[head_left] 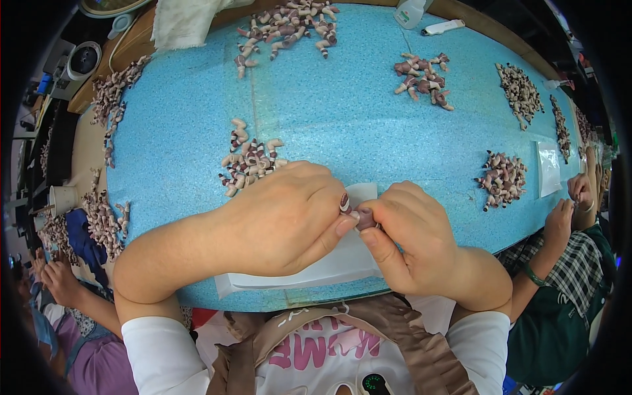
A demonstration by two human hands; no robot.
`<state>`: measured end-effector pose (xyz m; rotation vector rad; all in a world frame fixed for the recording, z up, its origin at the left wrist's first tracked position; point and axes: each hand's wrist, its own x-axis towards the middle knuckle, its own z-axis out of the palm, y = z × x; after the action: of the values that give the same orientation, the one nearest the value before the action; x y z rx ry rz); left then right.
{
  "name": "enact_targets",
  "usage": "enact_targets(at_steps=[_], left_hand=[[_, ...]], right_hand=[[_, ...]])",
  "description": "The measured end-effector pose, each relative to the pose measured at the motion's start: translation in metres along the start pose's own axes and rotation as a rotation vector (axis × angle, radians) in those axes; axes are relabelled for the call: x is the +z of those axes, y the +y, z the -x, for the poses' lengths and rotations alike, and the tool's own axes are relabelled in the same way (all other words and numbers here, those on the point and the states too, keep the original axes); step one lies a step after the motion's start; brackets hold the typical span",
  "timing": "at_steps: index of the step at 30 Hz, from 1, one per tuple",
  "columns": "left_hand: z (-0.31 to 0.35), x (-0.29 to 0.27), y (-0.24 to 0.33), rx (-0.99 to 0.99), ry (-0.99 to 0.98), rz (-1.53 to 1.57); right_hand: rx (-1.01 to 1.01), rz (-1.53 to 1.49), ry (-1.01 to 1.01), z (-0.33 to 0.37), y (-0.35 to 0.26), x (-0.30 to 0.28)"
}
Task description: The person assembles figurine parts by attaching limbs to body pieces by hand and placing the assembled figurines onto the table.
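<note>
My left hand [276, 220] is closed in a pinch on a small doll limb [345, 203], pale with a dark, white-banded end. Against it, the fingers of my right hand [418, 240] grip a little mauve doll body piece [366, 218]. The two pieces meet between my fingertips, though the exact joint is hidden by the fingers. Beneath both hands lies a white sheet [309, 273] on the blue tabletop [362, 141]. Just beyond my left hand is a pile of loose pale and maroon doll limbs [249, 161].
Mauve-bodied doll pieces [424, 79] lie farther off, with a bigger heap [286, 26] at the far edge. Limb piles [501, 181] sit at right. A bottle [409, 13], a white cloth [181, 23] and a cup [62, 199] stand around. Co-workers' hands [559, 220] are at both sides.
</note>
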<state>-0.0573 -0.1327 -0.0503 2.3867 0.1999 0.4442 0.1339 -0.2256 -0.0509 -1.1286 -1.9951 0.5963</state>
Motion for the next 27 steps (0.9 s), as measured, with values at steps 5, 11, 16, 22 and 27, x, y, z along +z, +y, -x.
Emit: enact_targets(at_steps=[5,11,16,22,27], left_hand=[[0.002,0.0,-0.003,-0.028,0.014,-0.065],[-0.009,-0.033,-0.008,-0.71,0.094,0.443],[0.001,-0.047,-0.021,-0.494,0.473,0.016],[0.028,-0.072,-0.007,-0.59,-0.052,-0.472],[0.017,-0.051,-0.017,-0.662,-0.186,-0.334]], right_hand=[[0.041,0.006,-0.031,-0.003,0.004,0.002],[0.093,0.156,0.144,-0.015,0.036,-0.005],[0.164,0.672,0.271,-0.02,0.062,-0.021],[0.243,0.876,0.153,-0.015,0.056,-0.017],[0.288,0.738,0.209,-0.019,0.06,-0.018]])
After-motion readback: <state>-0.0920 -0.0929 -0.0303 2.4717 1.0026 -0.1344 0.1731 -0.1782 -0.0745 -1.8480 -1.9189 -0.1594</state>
